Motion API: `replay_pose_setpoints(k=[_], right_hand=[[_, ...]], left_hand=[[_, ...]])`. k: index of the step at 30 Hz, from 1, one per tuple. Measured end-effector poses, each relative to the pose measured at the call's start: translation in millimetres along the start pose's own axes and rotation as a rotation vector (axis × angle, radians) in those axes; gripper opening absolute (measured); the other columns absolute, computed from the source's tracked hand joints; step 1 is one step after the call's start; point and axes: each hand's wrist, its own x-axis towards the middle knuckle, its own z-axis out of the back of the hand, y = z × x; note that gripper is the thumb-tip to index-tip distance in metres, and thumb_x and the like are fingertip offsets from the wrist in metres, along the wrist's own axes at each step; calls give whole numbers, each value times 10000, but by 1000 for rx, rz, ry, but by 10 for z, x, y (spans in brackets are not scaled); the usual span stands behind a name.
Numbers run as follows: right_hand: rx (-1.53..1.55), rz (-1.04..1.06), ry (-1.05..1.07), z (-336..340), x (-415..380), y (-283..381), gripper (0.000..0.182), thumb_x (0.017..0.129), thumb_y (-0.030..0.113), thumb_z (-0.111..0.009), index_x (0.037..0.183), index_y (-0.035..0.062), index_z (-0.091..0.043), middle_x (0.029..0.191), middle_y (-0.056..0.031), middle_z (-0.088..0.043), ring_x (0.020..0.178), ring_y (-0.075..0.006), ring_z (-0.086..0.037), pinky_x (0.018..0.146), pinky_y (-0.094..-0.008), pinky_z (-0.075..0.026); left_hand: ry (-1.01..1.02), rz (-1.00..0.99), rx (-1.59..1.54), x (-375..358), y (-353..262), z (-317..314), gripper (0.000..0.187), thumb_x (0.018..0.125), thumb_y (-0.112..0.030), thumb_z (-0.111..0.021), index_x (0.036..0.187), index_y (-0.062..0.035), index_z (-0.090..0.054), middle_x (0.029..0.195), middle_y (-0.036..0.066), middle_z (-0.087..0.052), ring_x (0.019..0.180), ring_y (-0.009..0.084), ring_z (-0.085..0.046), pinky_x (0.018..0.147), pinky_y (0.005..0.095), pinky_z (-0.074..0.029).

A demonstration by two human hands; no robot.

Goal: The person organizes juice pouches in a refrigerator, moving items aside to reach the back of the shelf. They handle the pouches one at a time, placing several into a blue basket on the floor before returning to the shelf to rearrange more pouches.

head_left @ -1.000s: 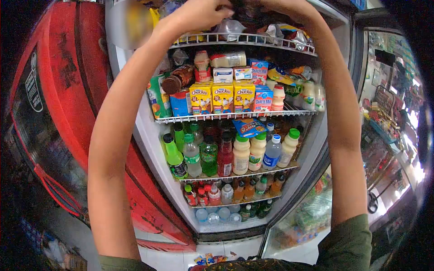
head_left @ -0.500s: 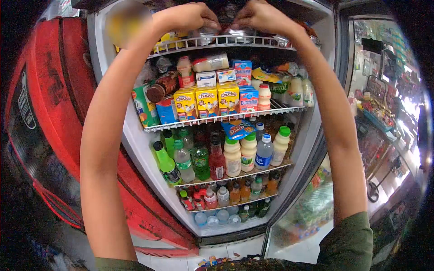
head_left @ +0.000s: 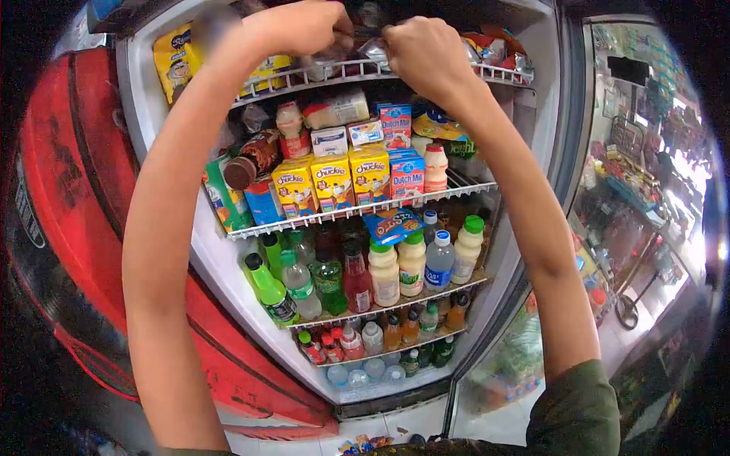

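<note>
Both my hands are raised to the top shelf [head_left: 357,72] of an open fridge. My left hand [head_left: 323,29] has its fingers curled down over shiny silver packs [head_left: 323,64]; what it grips, if anything, is hidden. Just right of it, my right hand [head_left: 426,53] is bent with its fingertips at another silver pack [head_left: 374,50], its fingers mostly hidden behind the hand. Yellow packs [head_left: 173,64] stand at the shelf's left end. Red and silver packs [head_left: 494,49] lie at its right. Below are yellow Chuckie cartons [head_left: 333,182] and a Dutch Mill carton [head_left: 407,178].
Lower shelves hold green bottles [head_left: 328,285], white bottles with green caps [head_left: 384,273] and small bottles [head_left: 372,336]. A red cooler [head_left: 91,175] stands at the left. The glass door [head_left: 494,380] is open at the right, with shop goods beyond.
The view has shifted, showing more of the yellow packs at the upper left. My right hand has come down slightly, its back turned more towards me. My left hand remains over the silver packs.
</note>
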Motion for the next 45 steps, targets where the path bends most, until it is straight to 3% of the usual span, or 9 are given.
replay_pose_setpoints(k=[11,18,23,28,30,33,36,39,45], right_hand=[[583,57,139,259,232,-377,212,677,58,-620,860,-17,-698,796,-230,-642,740,-388,-638,655,-416,-515],[43,81,-20,-23,104,-131,100,728,91,-617,728,30,-695,756,-208,-669,723,-361,-686,640,-432,-574],[863,-292,-387,96,-307,-236,155,824,98,-618,839,-31,-703,757,-212,-678,648,-217,-689,622,-309,-538],[904,-834,-514,362,-1308,-315,145,845,113,-632,921,32,-725,744,-133,-697,651,-159,-671,584,-260,-505],[611,-832,4,243,-1515,-333,217,843,83,-596,1029,70,-707,845,-123,-707,751,-207,-689,769,-358,-533],[180,-215,61,-98,-1478,-325,397,802,36,-568,1180,130,-641,988,-125,-685,908,-277,-672,988,-554,-408],[139,-176,179,-323,-1436,-262,508,774,34,-559,1266,164,-575,1068,-127,-647,1018,-307,-622,1059,-668,-233],[205,-249,470,-602,-1477,-398,490,779,54,-556,1252,178,-590,1023,-132,-649,961,-307,-632,1029,-703,-249],[55,-350,237,-561,-1483,-346,403,779,41,-513,1156,95,-644,896,-179,-686,879,-325,-657,1076,-496,-340]], left_hand=[[33,-4,-36,76,52,-59,354,866,-198,-585,1163,-9,-628,1045,208,-666,997,333,-615,868,400,-485],[-51,-131,-27,361,60,-126,327,887,-172,-515,1109,45,-614,1019,265,-641,950,369,-632,845,401,-485],[-21,-95,-318,265,15,-216,330,836,-204,-645,1104,-10,-653,1065,217,-654,944,339,-639,873,392,-489],[-103,-39,131,276,-182,-98,308,824,-179,-621,1079,-13,-667,1029,215,-662,945,362,-630,892,404,-485],[-228,-93,132,376,-210,-164,293,829,-149,-576,1065,-7,-673,984,222,-669,941,370,-631,890,409,-489],[-314,-319,-169,477,-393,-254,285,838,-132,-558,1064,-4,-674,966,220,-669,917,371,-637,880,405,-493],[-232,-311,-78,565,-347,-365,300,876,-122,-533,1127,6,-635,947,209,-672,904,379,-639,864,396,-497],[-558,-379,-106,443,-373,-501,279,907,-108,-529,1143,18,-607,1079,195,-646,1005,366,-611,877,385,-477],[-961,-255,-384,-350,-781,-753,145,868,7,-571,979,13,-663,943,142,-675,868,276,-664,788,333,-507]])
